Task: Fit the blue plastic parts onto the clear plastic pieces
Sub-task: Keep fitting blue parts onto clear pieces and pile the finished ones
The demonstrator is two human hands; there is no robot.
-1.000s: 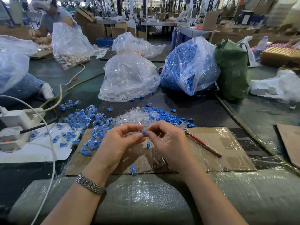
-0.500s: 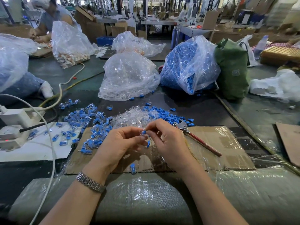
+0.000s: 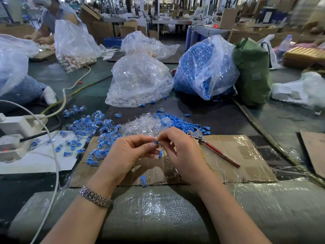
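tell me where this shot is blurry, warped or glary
Head view: sharp at the centre, where both hands meet on a small blue part; the far background and right edge are soft and smeared; wide-angle bend curves the table edge; glare glints on the clear bag and the bubble wrap.

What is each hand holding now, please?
Left hand: fingers pinch a clear plastic piece.
Right hand: fingers pinch a blue plastic part against it.

Place: factory assembly floor.
Evidence: bulk bag of blue parts (image 3: 204,67), bag of clear pieces (image 3: 139,80), loose piles on tabletop (image 3: 219,117), cardboard boxes (image 3: 105,27), another worker (image 3: 52,16).
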